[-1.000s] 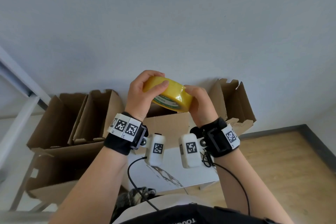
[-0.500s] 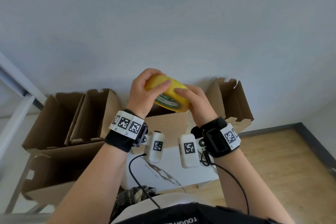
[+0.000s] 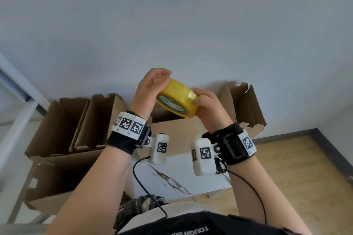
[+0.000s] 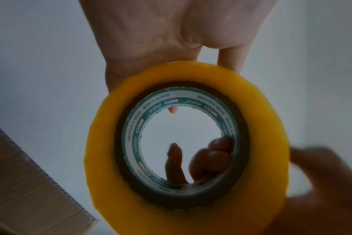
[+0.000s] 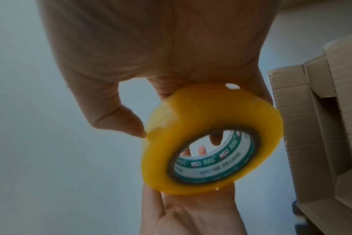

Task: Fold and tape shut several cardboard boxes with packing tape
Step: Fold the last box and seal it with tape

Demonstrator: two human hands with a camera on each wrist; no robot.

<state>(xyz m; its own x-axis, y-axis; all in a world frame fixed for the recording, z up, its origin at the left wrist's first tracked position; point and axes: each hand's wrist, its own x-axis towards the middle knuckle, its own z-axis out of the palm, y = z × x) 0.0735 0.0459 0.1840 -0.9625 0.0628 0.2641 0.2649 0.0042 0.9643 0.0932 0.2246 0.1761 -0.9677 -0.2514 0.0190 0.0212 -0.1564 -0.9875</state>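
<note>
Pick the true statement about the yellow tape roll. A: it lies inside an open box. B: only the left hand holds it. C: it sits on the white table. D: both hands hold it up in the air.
D: the tape roll is up above the boxes, with the left hand on one side and the right hand on the other.

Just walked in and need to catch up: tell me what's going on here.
A person holds a yellow roll of packing tape up in front of them with both hands. The left hand grips its far edge, fingers curled over the rim; the right hand grips the near side. No strip is pulled out that I can see. Several cardboard boxes stand open below, against the wall, none visibly taped.
</note>
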